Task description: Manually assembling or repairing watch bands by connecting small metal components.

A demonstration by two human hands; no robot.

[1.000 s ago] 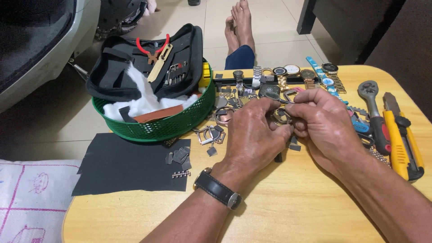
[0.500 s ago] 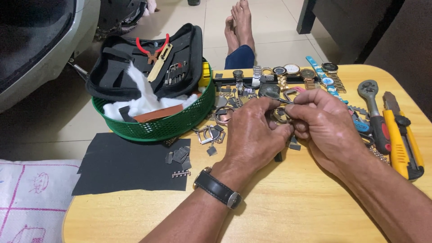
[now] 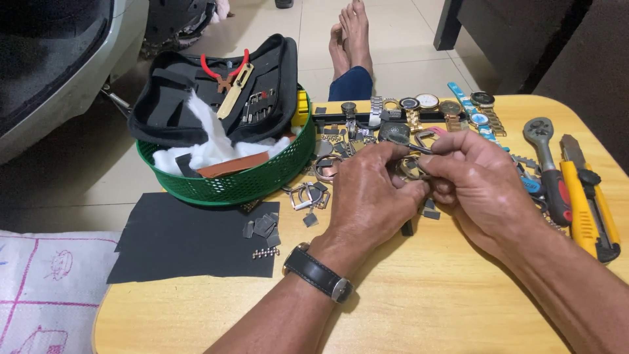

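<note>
My left hand and my right hand meet over the middle of the wooden table. Between their fingertips they pinch a small round metal watch part with a thin dark piece sticking out at the top. Most of the part is hidden by my fingers. A dark wristwatch sits on my left wrist. Loose watch cases, rings and band links lie on the table just left of and behind my hands.
A green mesh basket holds a black tool pouch, red pliers and white cloth. A black mat lies at left. Several watches line the far edge. A ratchet and yellow utility knife lie at right. Bare feet rest beyond.
Both hands stay together over the same spot. The fingers shift slightly on the small metal part; nothing else on the table has moved.
</note>
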